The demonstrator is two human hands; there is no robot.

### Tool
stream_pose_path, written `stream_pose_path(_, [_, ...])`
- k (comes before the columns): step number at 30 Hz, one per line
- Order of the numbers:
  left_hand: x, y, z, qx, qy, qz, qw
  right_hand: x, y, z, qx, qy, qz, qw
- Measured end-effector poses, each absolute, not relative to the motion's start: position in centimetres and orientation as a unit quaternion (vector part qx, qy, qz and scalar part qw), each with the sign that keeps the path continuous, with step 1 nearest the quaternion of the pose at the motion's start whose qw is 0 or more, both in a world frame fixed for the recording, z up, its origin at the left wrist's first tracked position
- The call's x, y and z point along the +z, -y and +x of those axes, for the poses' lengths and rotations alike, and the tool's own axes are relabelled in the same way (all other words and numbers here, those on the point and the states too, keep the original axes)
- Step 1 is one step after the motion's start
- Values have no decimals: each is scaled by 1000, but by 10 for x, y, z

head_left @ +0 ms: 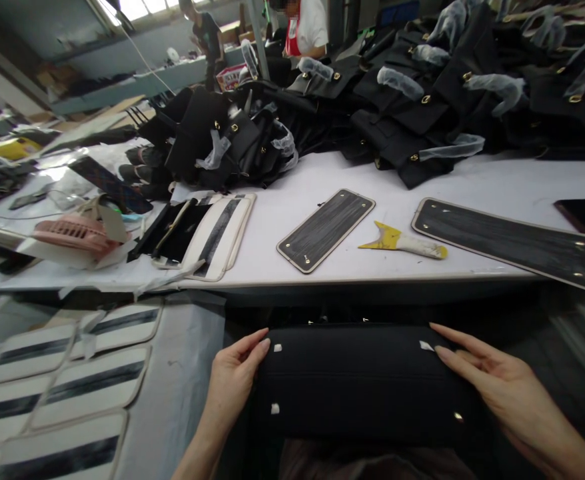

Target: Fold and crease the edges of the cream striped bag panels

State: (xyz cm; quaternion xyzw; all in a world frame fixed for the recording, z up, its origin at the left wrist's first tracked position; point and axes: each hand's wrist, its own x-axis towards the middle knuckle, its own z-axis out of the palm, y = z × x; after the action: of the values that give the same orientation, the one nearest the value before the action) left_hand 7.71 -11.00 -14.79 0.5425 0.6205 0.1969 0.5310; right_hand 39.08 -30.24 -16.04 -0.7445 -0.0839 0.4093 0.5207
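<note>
A black bag point(362, 383) lies below the table's front edge, a flat side facing up. White patches mark three of its corners, and a small shiny piece shows near the fourth, at lower right. My left hand point(237, 373) pinches its far left corner between thumb and fingers. At the far right corner, my right hand point(492, 373) grips the edge, thumb beside the white patch point(426, 346). On the table beyond lie two dark rounded panels with pale rims, a shorter panel point(326, 230) and a longer panel point(510, 241). Between them rests a yellow-and-white spreader point(402, 241).
Black bags point(402, 100) with plastic-wrapped handles are heaped across the table's back. Striped white panels point(222, 230) are stacked at left, near a pink fan point(75, 230). More striped panels point(87, 383) cover a lower surface at left. Two people stand in the background.
</note>
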Motion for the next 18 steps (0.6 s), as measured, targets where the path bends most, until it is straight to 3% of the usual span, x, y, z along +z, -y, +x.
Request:
stream_pose_path(8, [-151,108,70,139,-660,559,482,-163,303,389,435,89,-713,543])
stream_pose_path(18, [-182,94,39,119,-643,530,541,-160,307,386,428,91,-701,563])
